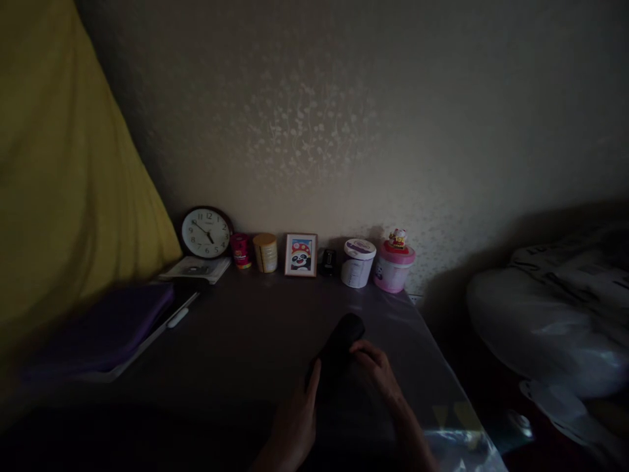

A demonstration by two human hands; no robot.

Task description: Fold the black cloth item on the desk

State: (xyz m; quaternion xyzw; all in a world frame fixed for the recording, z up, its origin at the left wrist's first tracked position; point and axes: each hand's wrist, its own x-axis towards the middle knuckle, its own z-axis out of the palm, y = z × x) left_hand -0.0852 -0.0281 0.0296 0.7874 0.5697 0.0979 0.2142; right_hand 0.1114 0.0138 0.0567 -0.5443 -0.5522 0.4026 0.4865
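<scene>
A black, elongated object with a rounded far end [344, 333] is held over the dark tabletop [236, 354], slanting up and to the right. In the dim light its kind cannot be made out. My left hand [297, 416] grips its left side near the lower part, the thumb lying along it and the other fingers hidden. On the right, my right hand [376, 370] pinches its edge close to the rounded end with thumb and fingertips.
Along the wall stand a round clock [206, 233], a pink can [240, 251], a yellow-lidded jar [266, 253], a framed panda picture [301, 255] and two tubs [358, 263]. A purple folder [108, 328] lies left. Right of the table edge sit plastic-wrapped bundles [545, 328].
</scene>
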